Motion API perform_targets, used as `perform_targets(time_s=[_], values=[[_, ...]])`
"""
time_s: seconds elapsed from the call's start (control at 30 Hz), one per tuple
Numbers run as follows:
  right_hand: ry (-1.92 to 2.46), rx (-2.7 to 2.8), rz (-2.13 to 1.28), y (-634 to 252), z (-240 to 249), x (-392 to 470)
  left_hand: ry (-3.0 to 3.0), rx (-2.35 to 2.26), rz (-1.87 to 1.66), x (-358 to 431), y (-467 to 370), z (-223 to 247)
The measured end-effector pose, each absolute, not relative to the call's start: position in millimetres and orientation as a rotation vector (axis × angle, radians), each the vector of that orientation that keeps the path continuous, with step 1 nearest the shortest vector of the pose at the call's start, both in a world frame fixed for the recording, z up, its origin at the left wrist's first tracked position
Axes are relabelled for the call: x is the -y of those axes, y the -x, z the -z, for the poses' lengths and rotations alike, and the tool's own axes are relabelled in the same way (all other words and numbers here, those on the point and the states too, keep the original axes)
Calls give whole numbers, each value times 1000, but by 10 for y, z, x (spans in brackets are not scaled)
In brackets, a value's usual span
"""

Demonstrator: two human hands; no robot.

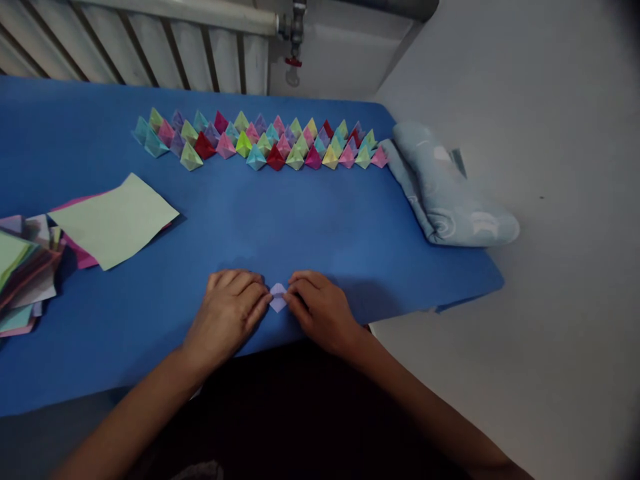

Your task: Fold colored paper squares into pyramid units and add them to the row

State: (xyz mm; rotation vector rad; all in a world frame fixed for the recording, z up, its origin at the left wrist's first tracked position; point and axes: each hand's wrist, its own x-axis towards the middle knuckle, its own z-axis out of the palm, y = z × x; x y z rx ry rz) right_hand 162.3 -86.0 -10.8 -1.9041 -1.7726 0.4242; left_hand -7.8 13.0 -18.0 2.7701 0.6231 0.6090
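Note:
A small folded piece of lavender paper (278, 298) lies near the front edge of the blue table, between my two hands. My left hand (229, 310) has its fingers bent and pressed together, with thumb and fingertips on the paper's left side. On the right side, my right hand (323, 308) pinches the paper's edge between thumb and fingers. The middle of the paper shows between the fingertips, while its side corners are hidden under them.
Rows of colourful folded paper shapes (295, 157) stand along the back of the blue table (210, 220). Pale green sheets (117, 217) and a stack of mixed papers (25, 273) lie left. A folded grey-blue cloth (445, 193) rests at the right edge. Behind is a radiator (200, 53).

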Motion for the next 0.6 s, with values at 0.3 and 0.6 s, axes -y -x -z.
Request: perform_targets(time_s=[0.3,0.6], values=[[1992,1716,-490,-1616,77,788,-2698,-793,-504,-118,6,139],[2031,1728,-539,-1626,51,756,-2621,-886,-443,-87,-36,115]])
